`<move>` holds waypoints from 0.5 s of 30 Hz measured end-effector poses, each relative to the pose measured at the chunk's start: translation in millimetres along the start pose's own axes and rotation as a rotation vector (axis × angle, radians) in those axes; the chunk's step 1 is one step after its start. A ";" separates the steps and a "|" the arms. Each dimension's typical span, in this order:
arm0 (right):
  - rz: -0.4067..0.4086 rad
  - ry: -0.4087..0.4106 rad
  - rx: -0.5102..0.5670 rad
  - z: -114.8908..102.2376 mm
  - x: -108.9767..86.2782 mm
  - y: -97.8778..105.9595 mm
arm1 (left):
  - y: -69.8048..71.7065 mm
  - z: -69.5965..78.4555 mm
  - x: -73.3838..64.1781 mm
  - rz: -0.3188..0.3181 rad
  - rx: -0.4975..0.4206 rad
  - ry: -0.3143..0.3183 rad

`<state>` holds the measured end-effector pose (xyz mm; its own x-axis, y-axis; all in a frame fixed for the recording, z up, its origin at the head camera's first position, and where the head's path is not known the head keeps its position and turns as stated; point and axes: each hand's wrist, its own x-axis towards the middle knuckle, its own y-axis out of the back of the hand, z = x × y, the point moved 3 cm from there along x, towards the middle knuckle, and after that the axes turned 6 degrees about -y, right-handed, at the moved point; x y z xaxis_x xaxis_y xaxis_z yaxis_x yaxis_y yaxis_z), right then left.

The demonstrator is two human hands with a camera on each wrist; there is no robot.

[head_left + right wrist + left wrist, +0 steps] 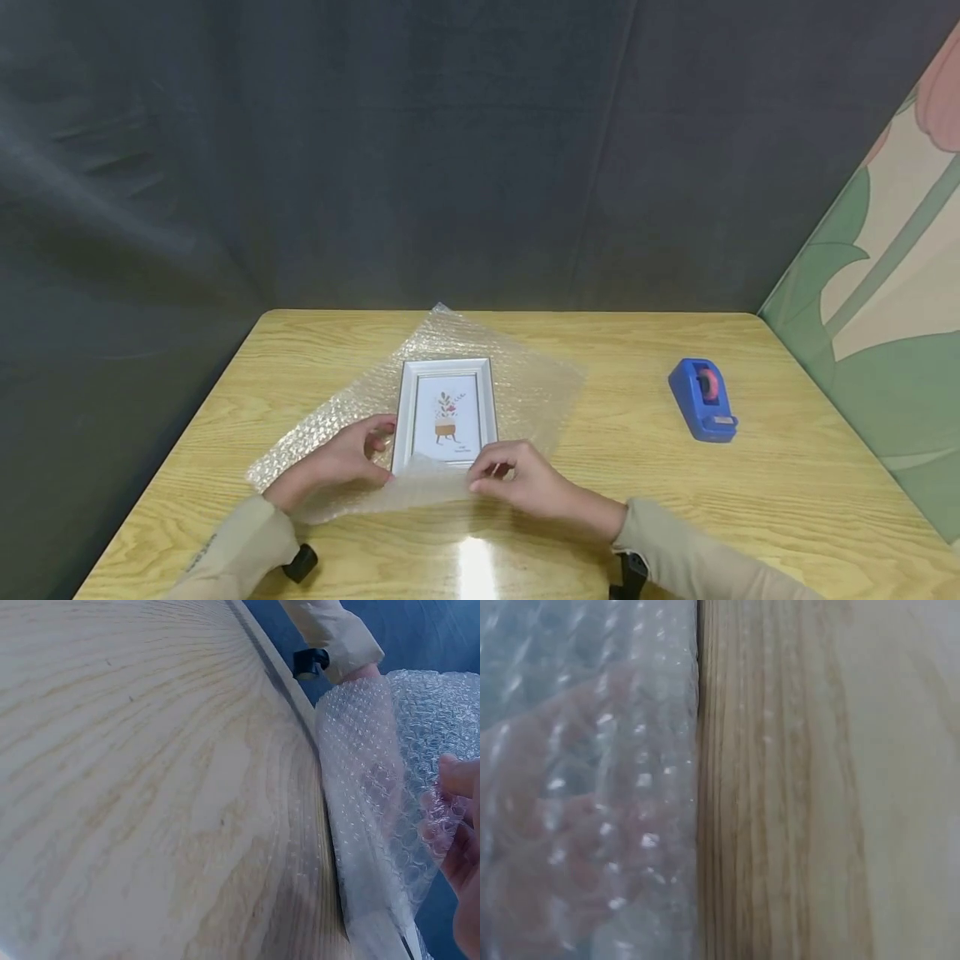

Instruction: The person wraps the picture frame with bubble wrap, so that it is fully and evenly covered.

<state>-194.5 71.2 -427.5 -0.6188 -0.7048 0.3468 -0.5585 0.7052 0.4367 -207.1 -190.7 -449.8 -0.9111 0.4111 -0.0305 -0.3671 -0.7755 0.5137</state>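
A white picture frame [406,414] with a plant drawing lies face up on a sheet of bubble wrap [534,379]. Its lower edge is covered by a folded-up flap of the wrap. At the frame's lower left, my left hand [348,454] has curved fingers by the side edge and its thumb at the flap, with a gap between them. The left wrist view shows that hand blurred through bubble wrap [649,780]. My right hand [528,483] pinches the flap near the frame's lower right corner. In the right wrist view, its fingertips [456,778] grip clear bubble wrap [360,765].
On the right of the wooden table [600,517] stands a blue tape dispenser [701,404] with a pinkish roll. A dark curtain [480,158] hangs behind the table, and a floral panel [892,333] borders its right side.
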 end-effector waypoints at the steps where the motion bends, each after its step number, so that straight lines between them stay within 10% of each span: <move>1: 0.010 -0.016 0.004 -0.6 0.2 1.5 | -1.1 0.3 0.2 0.000 0.003 -0.002; 9: 0.047 -0.057 0.019 -19.8 3.7 7.7 | -1.3 -1.2 -1.9 -0.002 -0.146 0.091; 15: 0.094 -0.130 0.030 -5.9 5.2 5.5 | 16.5 2.8 0.8 -0.028 0.014 -0.055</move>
<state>-197.5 70.9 -418.4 -0.7345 -0.6210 0.2738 -0.5098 0.7711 0.3813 -213.3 -201.8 -439.0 -0.8887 0.4584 0.0020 -0.3892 -0.7569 0.5250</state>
